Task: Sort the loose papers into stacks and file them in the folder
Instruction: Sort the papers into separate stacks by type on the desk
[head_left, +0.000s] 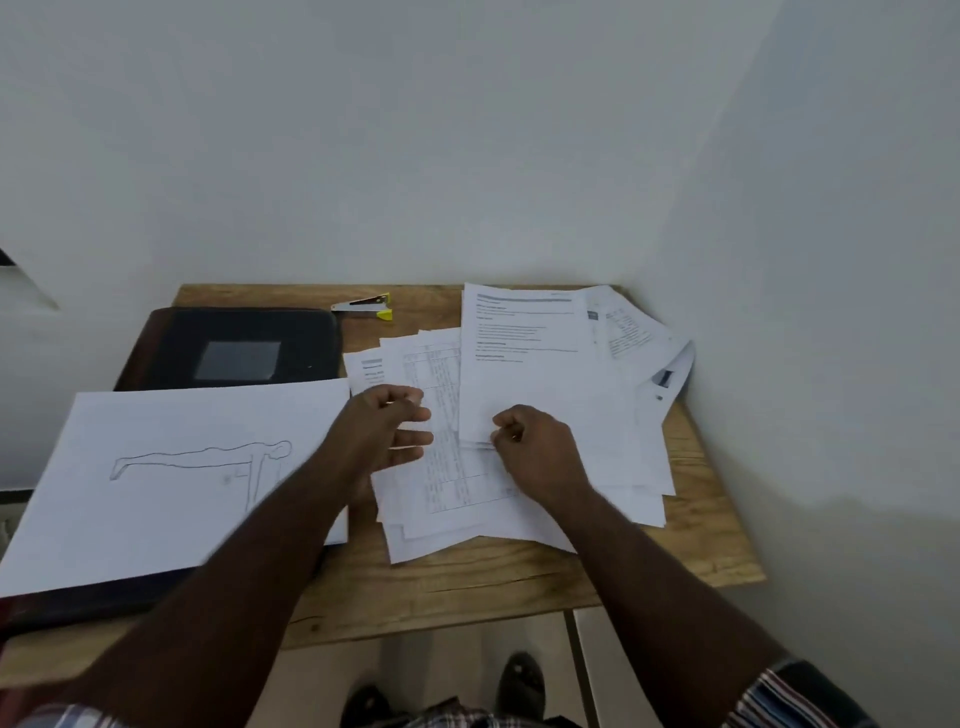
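1. The wooden table (519, 582) sits in a wall corner; bare wood shows along its near edge and right front corner.
2. The open dark folder (234, 348) lies at the left, a sheet with a line drawing (171, 478) covering its near half and overhanging the table's left edge.
3. Loose papers (545, 384) fan across the right half, reaching the far-right edge.
4. The right hand (535, 452) pinches the top sheet's near-left corner.
5. The left hand (389, 431) rests on the tabled sheet, fingers loosely curled; whether its grip holds paper is unclear.
6. A yellow-tipped staple remover (366, 306) lies by the far edge.

A wooden table (717, 540) stands in a white-walled corner (675, 156) on pale floor (447, 660).
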